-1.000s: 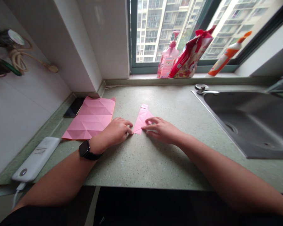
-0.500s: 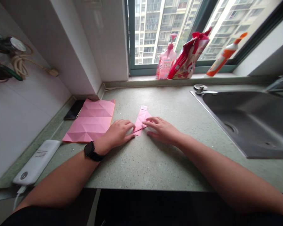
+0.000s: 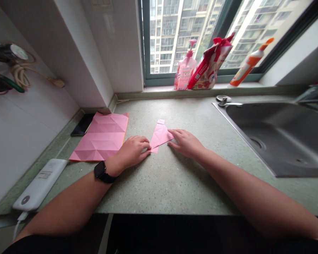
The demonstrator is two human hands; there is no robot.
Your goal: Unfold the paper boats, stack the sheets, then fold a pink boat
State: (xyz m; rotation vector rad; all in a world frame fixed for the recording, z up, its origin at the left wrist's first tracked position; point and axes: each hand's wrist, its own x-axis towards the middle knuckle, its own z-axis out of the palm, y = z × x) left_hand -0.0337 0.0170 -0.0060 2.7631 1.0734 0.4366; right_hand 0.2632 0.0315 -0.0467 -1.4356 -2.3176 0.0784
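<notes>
My right hand [image 3: 187,143] has slid from the near tip of the folded pink paper [image 3: 161,135] up along its right edge. It lies flat and released, fingers pressing down. My left hand [image 3: 134,150], loosely curled and grasping nothing, pins the near corner to the surface [image 3: 175,176]. I judge the crease nearly pressed through.

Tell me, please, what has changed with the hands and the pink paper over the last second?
The right hand slid a little to the right, off the middle of the folded paper; its fingertips now rest at the paper's right edge and more pink shows. The left hand stayed curled at the paper's near left corner. The paper, the creased sheet and the power bank did not move.
</notes>
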